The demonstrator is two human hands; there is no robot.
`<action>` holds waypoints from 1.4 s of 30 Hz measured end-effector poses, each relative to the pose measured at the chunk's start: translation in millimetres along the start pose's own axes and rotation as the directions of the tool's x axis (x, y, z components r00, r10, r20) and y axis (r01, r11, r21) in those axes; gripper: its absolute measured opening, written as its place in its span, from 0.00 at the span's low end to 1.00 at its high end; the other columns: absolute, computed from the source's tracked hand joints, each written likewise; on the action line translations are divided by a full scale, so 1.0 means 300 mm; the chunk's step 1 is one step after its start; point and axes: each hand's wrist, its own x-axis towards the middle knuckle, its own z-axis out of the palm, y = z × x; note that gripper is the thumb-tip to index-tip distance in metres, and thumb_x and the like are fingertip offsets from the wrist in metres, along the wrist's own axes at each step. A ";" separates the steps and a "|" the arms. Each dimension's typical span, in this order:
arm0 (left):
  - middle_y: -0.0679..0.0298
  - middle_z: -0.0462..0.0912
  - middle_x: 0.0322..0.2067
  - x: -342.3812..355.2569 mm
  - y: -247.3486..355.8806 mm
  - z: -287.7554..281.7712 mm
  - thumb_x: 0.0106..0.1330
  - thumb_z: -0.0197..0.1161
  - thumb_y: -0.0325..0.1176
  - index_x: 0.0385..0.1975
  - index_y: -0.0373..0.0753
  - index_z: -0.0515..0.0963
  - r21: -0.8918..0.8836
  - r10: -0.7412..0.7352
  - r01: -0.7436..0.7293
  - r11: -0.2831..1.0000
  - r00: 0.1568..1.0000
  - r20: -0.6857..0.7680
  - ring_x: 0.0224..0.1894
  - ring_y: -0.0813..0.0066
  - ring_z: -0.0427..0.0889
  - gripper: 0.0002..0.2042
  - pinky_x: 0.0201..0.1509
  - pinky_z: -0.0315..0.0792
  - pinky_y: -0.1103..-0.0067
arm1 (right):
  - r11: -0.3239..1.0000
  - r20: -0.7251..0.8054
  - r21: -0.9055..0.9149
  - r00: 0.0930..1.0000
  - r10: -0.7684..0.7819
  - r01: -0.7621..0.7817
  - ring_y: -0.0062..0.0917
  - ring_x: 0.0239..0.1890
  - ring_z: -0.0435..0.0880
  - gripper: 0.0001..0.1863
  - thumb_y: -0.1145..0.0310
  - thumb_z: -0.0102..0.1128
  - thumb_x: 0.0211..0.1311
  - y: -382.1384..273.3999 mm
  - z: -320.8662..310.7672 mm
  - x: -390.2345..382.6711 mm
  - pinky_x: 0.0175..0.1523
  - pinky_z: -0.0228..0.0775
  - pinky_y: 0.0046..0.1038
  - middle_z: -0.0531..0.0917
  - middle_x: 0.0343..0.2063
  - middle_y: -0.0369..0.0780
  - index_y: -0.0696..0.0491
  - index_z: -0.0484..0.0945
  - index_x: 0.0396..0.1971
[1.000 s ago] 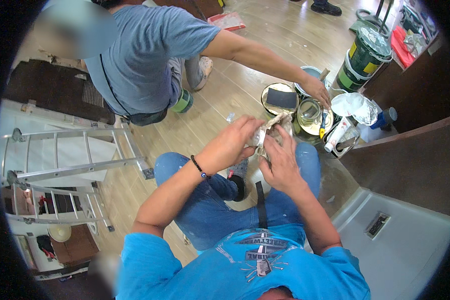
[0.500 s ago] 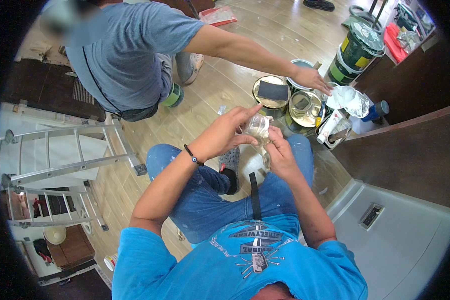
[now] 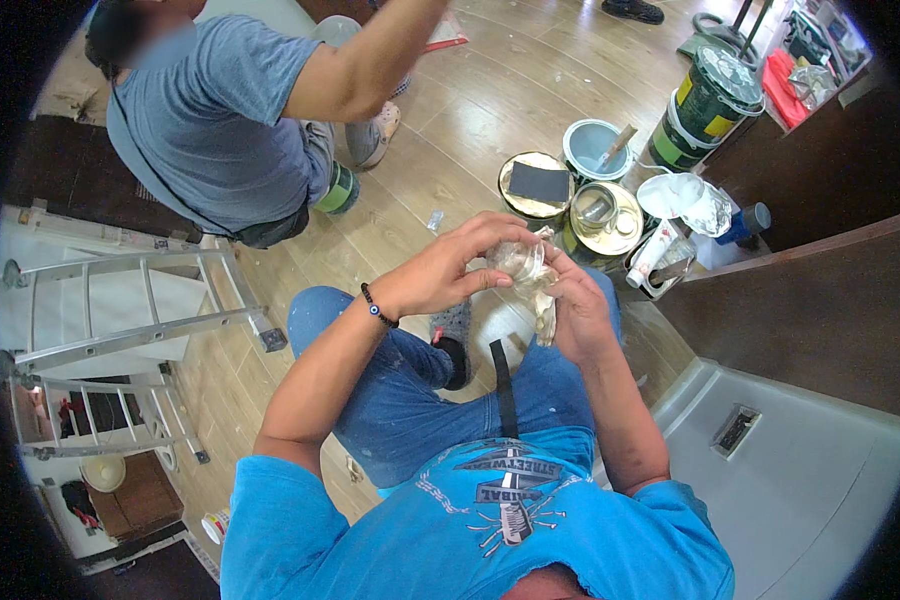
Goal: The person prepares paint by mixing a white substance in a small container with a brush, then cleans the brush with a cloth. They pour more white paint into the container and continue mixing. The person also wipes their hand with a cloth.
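Note:
Above my knees, my left hand (image 3: 462, 265) curls round a clear, see-through round container (image 3: 516, 260) that looks like a small jar or cup. Fingers and thumb grip its side. My right hand (image 3: 580, 310) meets it from the other side, pinching a crumpled, whitish-beige rag or wipe (image 3: 546, 318) against the container's edge. Part of the rag hangs below the fingers. Whether anything is inside the container I cannot make out.
Ahead to the right stand a can with a dark pad (image 3: 542, 182), an open grey-blue bucket (image 3: 596, 148), a can with a clear cup (image 3: 610, 222) and stacked green buckets (image 3: 712, 98). A co-worker (image 3: 220, 130) sits at upper left. An aluminium ladder (image 3: 150, 325) lies left.
The co-worker's arm has drawn back from the cans, its hand now out of view. A blue-and-yellow tool no longer shows by the cans. My right hand has shifted slightly, showing more rag.

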 end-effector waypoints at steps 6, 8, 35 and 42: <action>0.54 0.70 0.77 0.024 -0.010 -0.012 0.74 0.70 0.33 0.72 0.48 0.77 0.027 0.097 -0.099 0.995 0.993 0.060 0.79 0.52 0.69 0.26 0.79 0.68 0.60 | 0.970 -0.030 0.230 0.996 0.083 -0.074 0.37 0.66 0.84 0.38 0.78 0.49 0.66 -0.040 -0.006 -0.018 0.73 0.76 0.40 0.79 0.67 0.49 0.59 0.60 0.79; 0.54 0.69 0.78 0.035 -0.007 -0.020 0.74 0.71 0.34 0.73 0.48 0.76 -0.007 0.096 -0.096 0.995 0.993 0.073 0.79 0.53 0.69 0.27 0.80 0.67 0.60 | 0.968 -0.011 0.243 0.997 0.074 -0.069 0.37 0.66 0.83 0.39 0.78 0.49 0.66 -0.031 -0.027 -0.009 0.73 0.75 0.39 0.78 0.68 0.50 0.59 0.59 0.79; 0.56 0.78 0.71 0.012 0.032 -0.039 0.70 0.76 0.33 0.75 0.44 0.74 0.117 -0.035 0.028 0.993 0.998 0.055 0.72 0.56 0.79 0.33 0.74 0.75 0.62 | 0.980 -0.048 0.196 0.998 0.029 -0.019 0.40 0.72 0.79 0.42 0.80 0.48 0.65 0.012 0.003 -0.007 0.77 0.73 0.42 0.74 0.72 0.51 0.57 0.56 0.82; 0.56 0.78 0.71 0.021 0.065 -0.006 0.67 0.75 0.24 0.73 0.43 0.74 0.170 0.044 -0.052 0.984 0.998 0.052 0.74 0.56 0.76 0.33 0.76 0.73 0.60 | 0.893 0.044 0.437 0.994 0.096 -0.106 0.43 0.71 0.80 0.41 0.79 0.47 0.67 0.013 -0.037 -0.023 0.77 0.73 0.46 0.75 0.72 0.52 0.57 0.57 0.82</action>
